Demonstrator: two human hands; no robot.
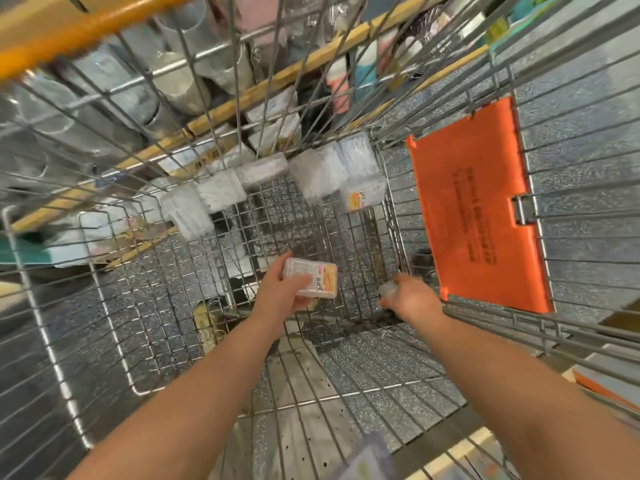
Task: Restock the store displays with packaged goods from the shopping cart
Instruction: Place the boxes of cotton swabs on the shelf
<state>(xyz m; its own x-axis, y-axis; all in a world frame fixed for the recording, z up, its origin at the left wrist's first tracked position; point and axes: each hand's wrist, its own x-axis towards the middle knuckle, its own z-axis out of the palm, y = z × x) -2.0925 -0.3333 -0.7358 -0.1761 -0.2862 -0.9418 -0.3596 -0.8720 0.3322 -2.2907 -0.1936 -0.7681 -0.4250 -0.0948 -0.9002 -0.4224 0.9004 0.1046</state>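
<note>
Both arms are reaching down into the wire cart [114, 320]. Left hand [282, 292] is gripping a flat pack [311, 277] with a yellow-and-white label, thumb curling over its top face, fingers underneath; the pack is hovering above the cart floor. Right hand [410, 299] is curling round a small pale item [388, 289], too blurred to identify, near the cart's right wall. More white packs [221, 194] are lying along the far end of the cart floor, some leaning on the wire. An orange flap [474, 206] is hanging on the right wall. Shelves [242, 98] of goods are showing through the far wire.
</note>
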